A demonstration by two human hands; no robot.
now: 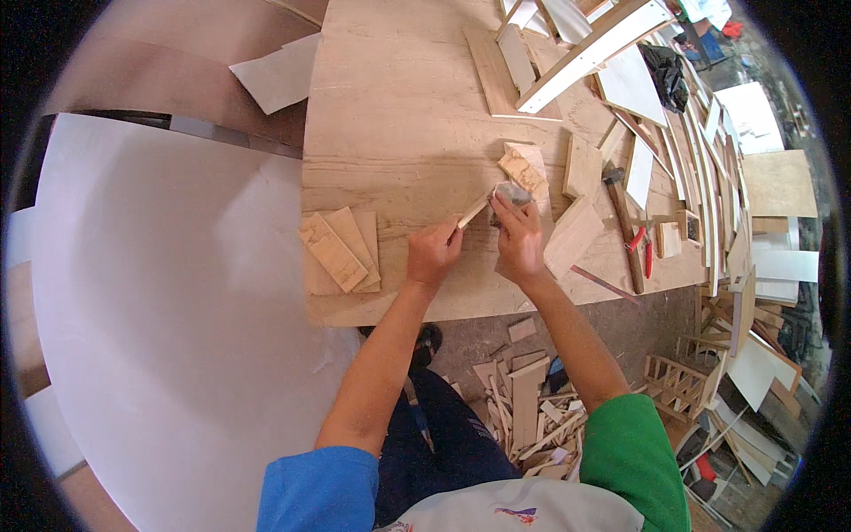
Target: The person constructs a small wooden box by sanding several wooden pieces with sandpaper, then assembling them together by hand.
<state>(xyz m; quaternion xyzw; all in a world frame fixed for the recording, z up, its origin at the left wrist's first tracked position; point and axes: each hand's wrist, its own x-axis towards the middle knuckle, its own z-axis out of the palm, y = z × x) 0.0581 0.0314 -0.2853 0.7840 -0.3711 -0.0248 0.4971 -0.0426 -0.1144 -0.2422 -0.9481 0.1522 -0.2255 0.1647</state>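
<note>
Over the near part of the plywood worktable [390,106], my left hand [433,255] is closed on one end of a small flat piece of wood [475,211]. My right hand [521,241] grips a grey pad [511,190], perhaps folded sandpaper, against the wood's far end. Its underside is hidden by my fingers. Just beyond the pad lie some small wood offcuts [523,163]. To the left of my left hand, several thin wood pieces [341,250] rest overlapping near the table's edge. A pale wood block [574,235] sits right of my right hand.
On the right lie a hammer [626,222], red-handled pliers [648,253] and more boards. A wooden frame [589,58] stands at the far side. A large white panel [168,293] extends on the left. Scrap wood [532,408] is heaped on the floor below.
</note>
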